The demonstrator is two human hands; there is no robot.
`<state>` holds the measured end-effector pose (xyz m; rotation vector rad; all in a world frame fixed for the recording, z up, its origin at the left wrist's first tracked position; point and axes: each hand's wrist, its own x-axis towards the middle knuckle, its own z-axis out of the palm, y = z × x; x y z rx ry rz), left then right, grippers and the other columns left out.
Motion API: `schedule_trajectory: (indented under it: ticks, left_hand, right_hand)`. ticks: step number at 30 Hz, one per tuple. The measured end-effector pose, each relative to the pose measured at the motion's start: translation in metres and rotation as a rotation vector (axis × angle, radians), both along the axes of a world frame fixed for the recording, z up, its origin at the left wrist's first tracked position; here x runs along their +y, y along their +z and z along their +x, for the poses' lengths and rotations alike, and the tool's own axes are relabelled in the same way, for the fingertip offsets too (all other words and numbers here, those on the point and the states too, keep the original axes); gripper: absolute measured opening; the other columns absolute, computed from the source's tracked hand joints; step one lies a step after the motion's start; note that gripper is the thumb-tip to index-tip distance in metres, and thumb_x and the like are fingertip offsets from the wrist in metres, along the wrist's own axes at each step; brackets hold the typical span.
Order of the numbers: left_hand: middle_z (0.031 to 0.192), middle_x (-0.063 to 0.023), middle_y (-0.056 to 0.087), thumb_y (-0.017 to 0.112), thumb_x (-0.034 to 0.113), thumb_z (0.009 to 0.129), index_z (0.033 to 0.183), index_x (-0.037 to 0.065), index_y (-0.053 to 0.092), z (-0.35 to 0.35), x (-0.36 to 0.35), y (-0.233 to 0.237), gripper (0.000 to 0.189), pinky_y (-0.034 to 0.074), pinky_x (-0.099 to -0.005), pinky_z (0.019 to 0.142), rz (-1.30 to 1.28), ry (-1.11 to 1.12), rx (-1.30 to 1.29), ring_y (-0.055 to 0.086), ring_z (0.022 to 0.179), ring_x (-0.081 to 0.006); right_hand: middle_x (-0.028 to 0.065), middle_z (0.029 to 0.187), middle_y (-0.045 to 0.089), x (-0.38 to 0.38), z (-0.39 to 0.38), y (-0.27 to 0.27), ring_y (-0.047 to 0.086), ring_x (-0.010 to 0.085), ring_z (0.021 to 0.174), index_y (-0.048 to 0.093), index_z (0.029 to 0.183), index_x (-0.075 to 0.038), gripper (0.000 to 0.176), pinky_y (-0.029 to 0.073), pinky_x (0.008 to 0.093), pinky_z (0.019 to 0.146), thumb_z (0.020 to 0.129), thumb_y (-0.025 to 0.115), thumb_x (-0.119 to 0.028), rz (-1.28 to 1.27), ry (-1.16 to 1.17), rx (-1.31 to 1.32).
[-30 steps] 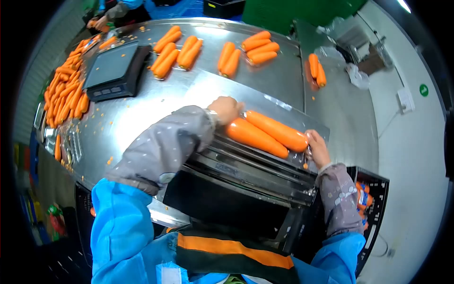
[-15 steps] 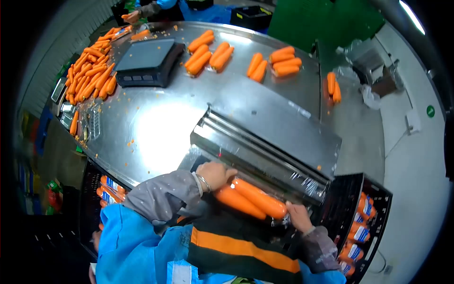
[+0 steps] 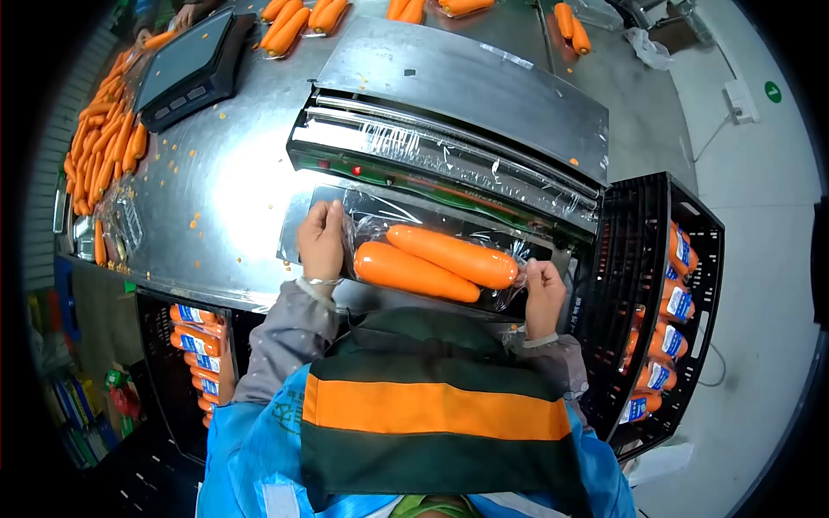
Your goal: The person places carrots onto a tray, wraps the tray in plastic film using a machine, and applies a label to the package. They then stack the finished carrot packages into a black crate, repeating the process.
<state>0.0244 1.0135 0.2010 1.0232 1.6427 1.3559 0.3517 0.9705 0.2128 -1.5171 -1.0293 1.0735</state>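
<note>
Two large carrots (image 3: pixel 432 266) lie side by side in clear plastic film (image 3: pixel 370 228), over the dark plate (image 3: pixel 414 207) at the front of a film-wrapping machine (image 3: pixel 449 160). At their left end, my left hand (image 3: pixel 321 246) is closed, pinching the film's edge between thumb and fingers. My right hand (image 3: pixel 544 298) is closed too, gripping the gathered film beside the right tips. Film is bunched and shiny around both ends. Whether a tray lies beneath the carrots is hard to make out.
A black crate (image 3: pixel 682 207) with labelled carrot packs stands right; another crate (image 3: pixel 164 380) sits lower left. Loose carrots (image 3: pixel 104 147) are heaped left of a scale (image 3: pixel 190 73). Several carrot packs (image 3: pixel 289 30) lie at the back. A co-worker's hand (image 3: pixel 186 15) is far left.
The view has tipped downward. My hands have moved apart to opposite ends of the carrots, stretching the film between them, and the carrots now lie over the dark plate.
</note>
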Motion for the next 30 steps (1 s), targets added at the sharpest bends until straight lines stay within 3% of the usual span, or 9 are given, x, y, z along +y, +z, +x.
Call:
schedule_trajectory:
  ticks: [6,10,15,19,21,23,24,27,30]
  left_hand:
    - [0.053,-0.0056,0.041,0.053,0.017,0.092,0.07,0.002,0.047,0.005,-0.001,-0.013,0.027,0.032,-0.0307,0.045,0.15,0.192,0.25,0.037,0.046,-0.0149]
    - [0.057,-0.0149,0.049,0.057,0.017,0.089,0.073,0.004,0.051,-0.012,-0.018,0.001,0.022,0.037,-0.0372,0.045,0.101,0.138,0.627,0.048,0.047,-0.0297]
    - [0.057,-0.0098,0.054,0.064,0.017,0.082,0.069,0.009,0.052,-0.015,-0.009,-0.005,0.019,0.04,-0.037,0.043,0.21,-0.019,1.229,0.054,0.047,-0.0273]
    - [0.065,-0.0037,0.052,0.067,0.014,0.071,0.073,0.012,0.059,-0.011,0.012,0.005,0.009,0.04,-0.0365,0.058,0.405,-0.237,1.135,0.051,0.063,-0.0241]
    - [0.076,-0.0057,0.057,0.067,0.014,0.076,0.073,0.006,0.058,-0.019,0.012,-0.006,0.012,0.042,-0.034,0.062,0.384,-0.423,0.7,0.053,0.069,-0.0228]
    - [0.098,-0.0126,0.06,0.065,0.021,0.084,0.077,0.0,0.056,0.0,-0.009,0.014,0.023,0.048,-0.0352,0.074,0.2,-0.755,-0.683,0.056,0.083,-0.019]
    - [0.11,-0.0175,0.057,0.069,0.021,0.081,0.089,-0.002,0.058,0.01,-0.018,0.039,0.027,0.048,-0.0389,0.084,-0.127,-1.021,-0.853,0.058,0.096,-0.0252]
    - [0.124,-0.0175,0.053,0.072,0.023,0.079,0.11,-0.003,0.059,0.042,-0.065,0.093,0.042,0.044,-0.0366,0.093,-0.108,-1.156,-1.435,0.054,0.109,-0.0257]
    - [0.116,-0.0125,0.058,0.067,0.027,0.083,0.117,-0.003,0.057,0.032,-0.077,0.058,0.046,0.044,-0.0335,0.093,-0.268,-1.313,-1.07,0.057,0.105,-0.0199]
  right_hand:
    - [-0.0063,0.056,0.038,-0.008,-0.02,0.012,0.03,0.0011,0.042,0.047,0.078,-0.01,0.021,0.02,0.0182,0.036,0.095,0.049,-0.021,-0.126,-0.181,0.513]
    - [-0.0062,0.057,0.042,-0.014,0.002,0.016,0.034,0.0006,0.044,0.05,0.076,-0.008,0.022,0.023,0.0173,0.039,0.095,0.051,-0.021,-0.19,-0.162,0.223]
    - [0.0101,0.065,0.056,0.012,0.003,-0.013,0.055,0.0285,0.057,0.056,0.077,-0.01,0.009,0.042,0.0324,0.053,0.084,0.06,-0.014,0.342,0.028,-1.156]
    - [0.0067,0.069,0.058,0.025,-0.025,0.001,0.056,0.0228,0.062,0.054,0.077,-0.007,0.017,0.043,0.0283,0.055,0.087,0.059,-0.02,0.181,0.255,-0.755]
    - [0.0012,0.073,0.054,0.031,-0.029,-0.004,0.051,0.0111,0.065,0.054,0.083,-0.004,0.023,0.044,0.0262,0.059,0.092,0.052,-0.025,-0.14,0.252,0.6]
    - [0.0026,0.077,0.058,0.015,-0.035,-0.012,0.053,0.011,0.067,0.056,0.092,-0.003,0.024,0.045,0.0261,0.058,0.092,0.051,-0.026,-0.226,0.693,1.442]
    - [0.0019,0.072,0.057,0.014,-0.037,-0.004,0.051,0.0103,0.062,0.055,0.084,-0.005,0.023,0.042,0.0257,0.055,0.088,0.057,-0.027,-0.192,0.893,1.213]
    - [-0.0003,0.055,0.052,0.031,-0.063,0.056,0.043,0.0084,0.047,0.05,0.058,-0.008,0.035,0.032,0.0245,0.044,0.075,0.073,-0.03,-0.04,1.533,0.524]
    - [-0.0024,0.061,0.051,0.037,-0.069,0.081,0.045,0.0056,0.054,0.054,0.068,-0.004,0.028,0.031,0.0219,0.049,0.067,0.074,-0.023,-0.639,1.52,0.477]
